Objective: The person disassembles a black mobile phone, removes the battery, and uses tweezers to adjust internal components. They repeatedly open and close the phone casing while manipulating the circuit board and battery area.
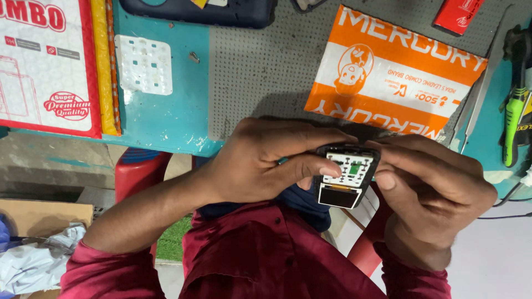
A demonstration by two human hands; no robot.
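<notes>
Opened phone held off the counter, over the lap, pinched between left hand and right hand, both grips closed on its edges. Bare circuit board exposed; likely to slip and drop, or to be smudged by thumb pressure.

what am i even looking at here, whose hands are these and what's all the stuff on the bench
This is one picture from a camera worn on a person's head, looking down at their own hands. The left hand and right hand together hold a small opened phone, its keypad board and little screen showing. Beyond them is a teal bench with a grey mat, an orange pouch, a white keypad sheet, a red and white box and a green-handled tool.
</notes>
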